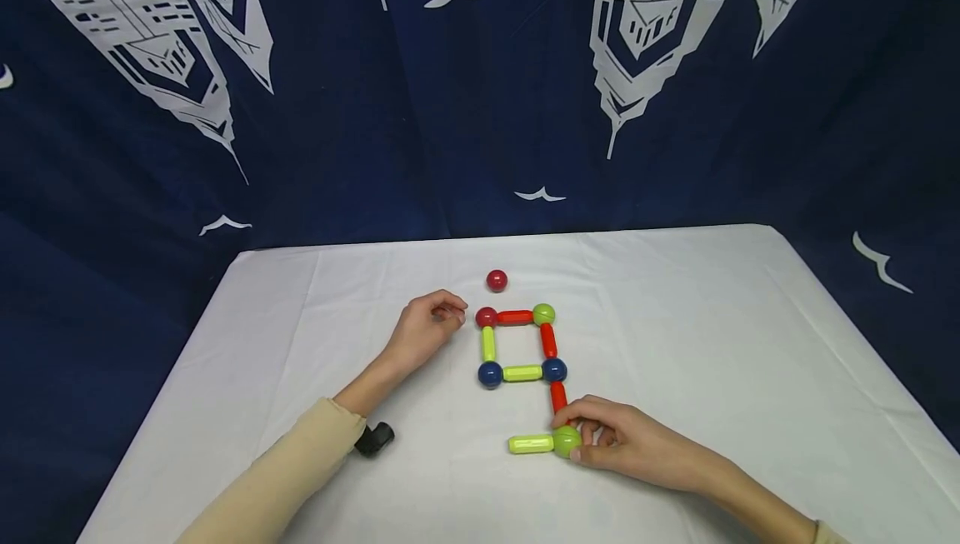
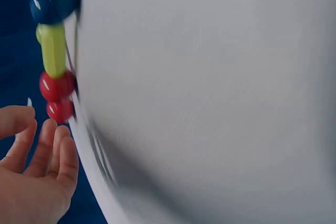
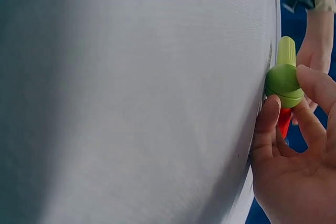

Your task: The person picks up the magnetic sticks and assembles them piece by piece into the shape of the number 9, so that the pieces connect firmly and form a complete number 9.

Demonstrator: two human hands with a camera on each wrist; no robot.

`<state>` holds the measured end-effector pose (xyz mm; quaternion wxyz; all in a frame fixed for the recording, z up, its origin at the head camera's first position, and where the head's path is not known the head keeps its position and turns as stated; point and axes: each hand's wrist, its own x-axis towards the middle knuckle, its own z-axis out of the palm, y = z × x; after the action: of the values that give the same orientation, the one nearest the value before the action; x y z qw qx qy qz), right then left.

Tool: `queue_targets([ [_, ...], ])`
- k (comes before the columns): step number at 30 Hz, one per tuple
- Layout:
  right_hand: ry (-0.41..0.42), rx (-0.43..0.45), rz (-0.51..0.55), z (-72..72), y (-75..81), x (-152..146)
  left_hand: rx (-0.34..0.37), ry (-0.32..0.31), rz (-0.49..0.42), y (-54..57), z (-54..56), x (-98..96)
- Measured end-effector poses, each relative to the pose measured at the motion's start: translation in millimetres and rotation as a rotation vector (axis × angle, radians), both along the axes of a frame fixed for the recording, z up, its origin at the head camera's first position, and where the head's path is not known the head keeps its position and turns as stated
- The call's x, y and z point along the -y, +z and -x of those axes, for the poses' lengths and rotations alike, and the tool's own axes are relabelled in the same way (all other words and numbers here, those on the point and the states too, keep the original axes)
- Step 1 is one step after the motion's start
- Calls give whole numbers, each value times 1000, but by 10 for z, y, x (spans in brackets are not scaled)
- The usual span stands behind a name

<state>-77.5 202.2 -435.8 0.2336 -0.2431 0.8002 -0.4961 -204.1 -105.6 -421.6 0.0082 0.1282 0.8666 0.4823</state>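
A square of rods and balls lies on the table, with a red ball (image 1: 486, 316), a green ball (image 1: 543, 314) and two blue balls (image 1: 491, 374) at its corners. From the lower right blue ball a red rod (image 1: 558, 396) runs down to another green ball (image 1: 567, 441), which bears a yellow-green rod (image 1: 531, 444) pointing left. My right hand (image 1: 637, 444) pinches this lower green ball between thumb and fingers, as the right wrist view also shows. Just left of the red corner ball, my left hand (image 1: 423, 331) hovers with loosely bent fingers, holding nothing.
A loose red ball (image 1: 497, 281) lies beyond the square. The white-covered table (image 1: 712, 319) ends at a dark blue printed cloth (image 1: 450, 111) behind it. A black device (image 1: 374, 440) sits at the left wrist.
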Motion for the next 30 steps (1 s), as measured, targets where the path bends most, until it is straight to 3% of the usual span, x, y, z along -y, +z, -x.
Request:
queue_targets([
  [7, -17, 20, -22, 1, 13, 9, 28, -42, -5, -15, 394, -119],
  [13, -26, 42, -25, -4, 10, 7, 99, -71, -72, -65, 593, -237],
  [18, -33, 60, -23, -5, 5, 8, 147, -106, -152, -125, 688, -313],
  [26, -36, 71, -21, -2, 0, 10, 124, -104, -58, -181, 739, -440],
  [30, -35, 71, -19, 0, 2, 12, 118, -72, -79, -184, 723, -440],
])
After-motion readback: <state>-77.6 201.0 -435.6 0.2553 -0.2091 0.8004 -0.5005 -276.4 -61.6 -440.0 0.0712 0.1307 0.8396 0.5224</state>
